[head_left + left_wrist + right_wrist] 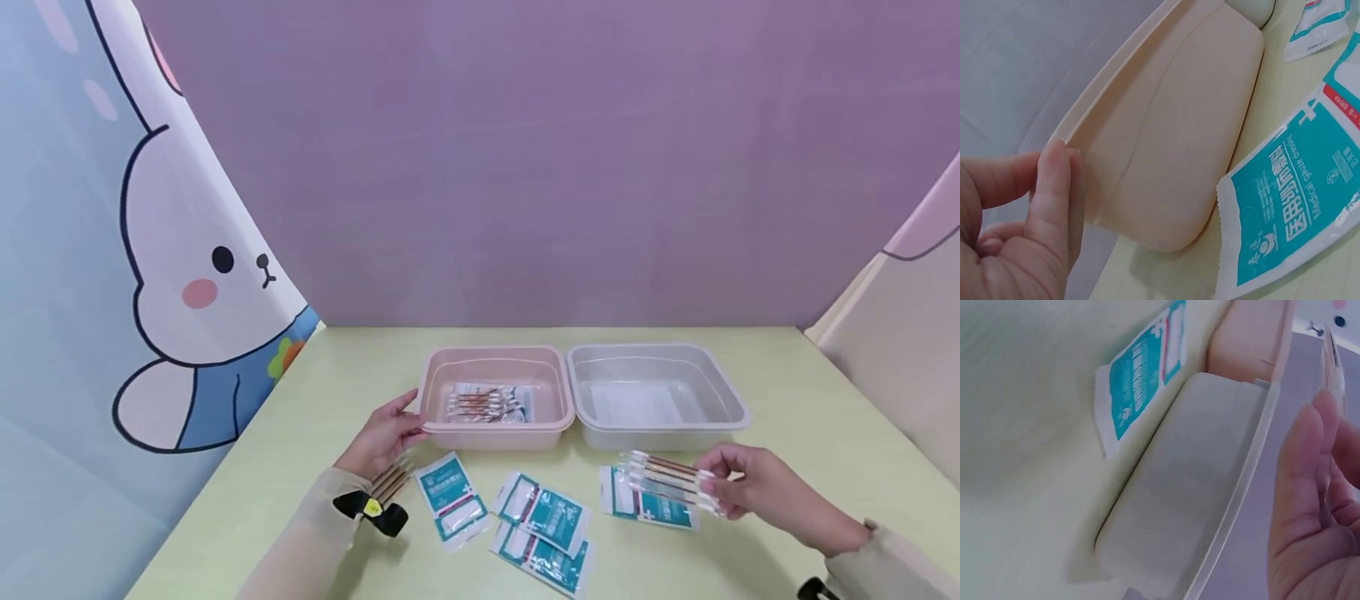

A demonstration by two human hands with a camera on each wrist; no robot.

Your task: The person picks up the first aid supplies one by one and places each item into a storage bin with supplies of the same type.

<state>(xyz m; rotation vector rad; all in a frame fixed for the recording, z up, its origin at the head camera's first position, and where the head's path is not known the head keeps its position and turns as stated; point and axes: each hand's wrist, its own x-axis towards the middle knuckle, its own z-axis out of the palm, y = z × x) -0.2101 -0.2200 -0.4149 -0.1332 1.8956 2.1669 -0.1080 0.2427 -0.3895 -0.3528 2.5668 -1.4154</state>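
My left hand (384, 440) pinches the left rim of the pink plastic bin (495, 438); the left wrist view shows thumb and fingers on that rim. Inside the bin lie clear packs of cotton swabs (483, 403) with brown sticks. My right hand (753, 483) pinches one end of a clear pack of cotton swabs (667, 477), held in front of the white bin (667, 438). That pack appears edge-on in the right wrist view, partly behind the fingers. Beneath it lies a green-and-white gauze packet (622, 493), partly covered from sight.
Three more gauze packets lie on the table, one (452, 500) apart and two overlapping, the upper one (551, 512) on the other. More brown-stick swabs (392, 482) show beside my left wrist, partly hidden. A purple backdrop (555, 167) stands behind the table.
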